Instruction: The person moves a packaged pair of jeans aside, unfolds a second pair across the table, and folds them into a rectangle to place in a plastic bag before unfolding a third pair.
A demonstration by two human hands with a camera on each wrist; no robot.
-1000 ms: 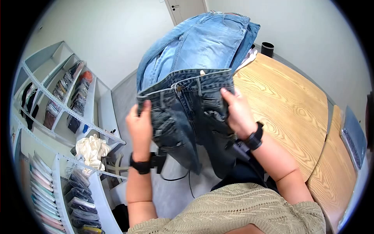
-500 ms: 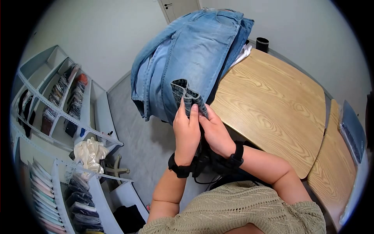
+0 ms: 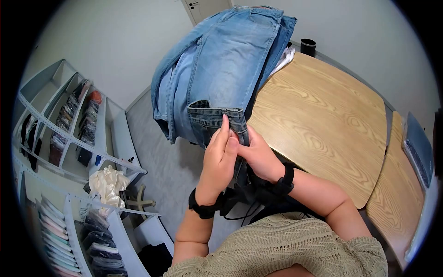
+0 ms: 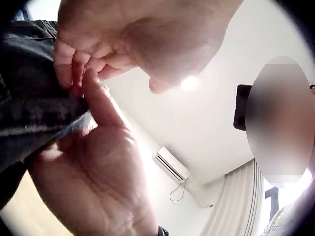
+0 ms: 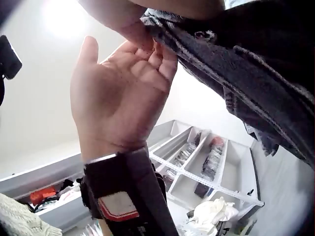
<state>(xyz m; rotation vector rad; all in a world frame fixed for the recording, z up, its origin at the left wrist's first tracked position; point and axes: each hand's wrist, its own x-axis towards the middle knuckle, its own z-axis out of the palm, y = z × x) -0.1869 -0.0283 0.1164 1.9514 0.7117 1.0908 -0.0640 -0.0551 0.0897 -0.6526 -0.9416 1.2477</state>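
Observation:
A pair of dark blue jeans [image 3: 206, 121] is doubled over in front of me, waistband uppermost, with its legs hanging down behind my hands. My right hand [image 3: 262, 156] grips the folded edge below the waistband, thumb on the near side and fingers behind the cloth. At that same edge my left hand [image 3: 218, 160] touches the denim, its index finger pointing up along the waistband. The left thumb [image 5: 88, 51] stands apart from the cloth in the right wrist view. Just beyond hangs a pile of light blue jeans [image 3: 230, 60].
A wooden table [image 3: 323, 120] fills the right side, with a packed blue garment [image 3: 417, 150] at its far right. Shelves [image 3: 69, 129] of bagged clothes line the left, near a cream cloth [image 3: 108, 184]. A black bin [image 3: 308, 47] stands behind the table.
The dark jeans went from spread wide between both hands to doubled over. My hands came together; since then the waistband has flattened out and the left index finger has stretched up along it.

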